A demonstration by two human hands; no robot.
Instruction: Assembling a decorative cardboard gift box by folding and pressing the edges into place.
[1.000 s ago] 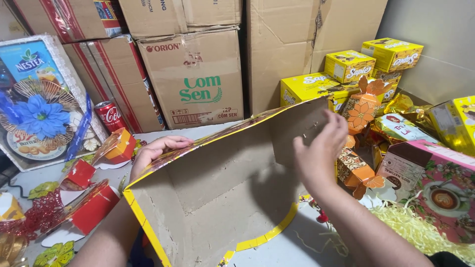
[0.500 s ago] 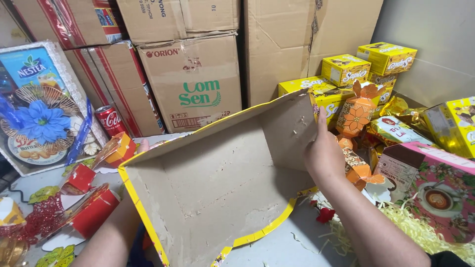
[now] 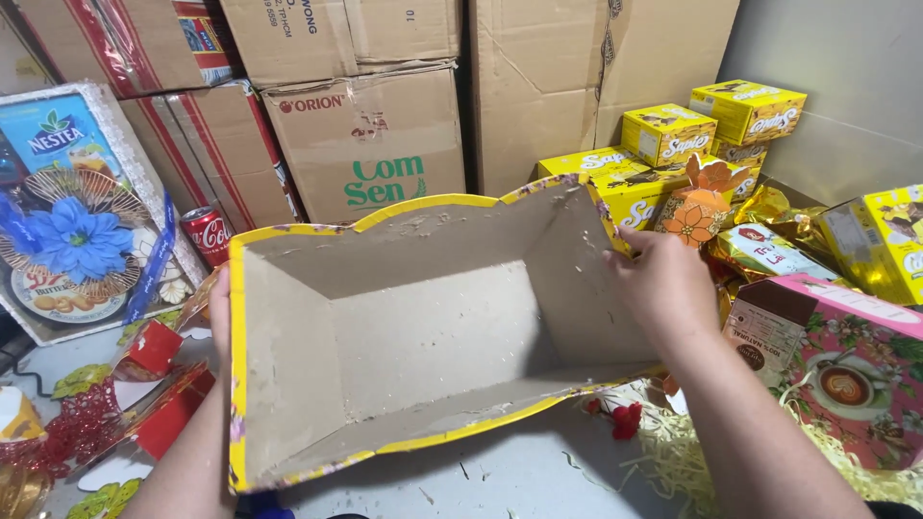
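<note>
While the person looked down into it, an open cardboard tray (image 3: pixel 433 346) with plain grey-brown insides and a yellow rim was held tipped toward the camera, above a pale tabletop (image 3: pixel 519 476), in the middle of the view. The right hand (image 3: pixel 663 284) gripped the tray's right wall, fingers curled over the wall's upper edge and palm against the outside. The left hand (image 3: pixel 219 312) was mostly hidden behind the tray's left wall; only its edge showed against the yellow rim, pressed to the outside, and whether the fingers were curled or flat could not be told.

Just right of the right hand stood an orange flower-printed paper box (image 3: pixel 697 207), and behind it a stack of yellow boxes (image 3: pixel 668 135). Gold foil packets (image 3: pixel 769 250) lay beside them. Nearer the camera on the right sat a pink flowered box (image 3: pixel 846 370) picturing a cup, with pale shredded paper (image 3: pixel 663 452) and a small red flower (image 3: pixel 625 421) under the right forearm.

To the left of the tray lay red ribbon and wrapping pieces (image 3: pixel 154 384). A red drink can (image 3: pixel 207 240) stood behind them, next to a wrapped gift basket (image 3: pixel 72 221) with a blue flower on it. Large brown cartons (image 3: pixel 370 135) were stacked along the back.
</note>
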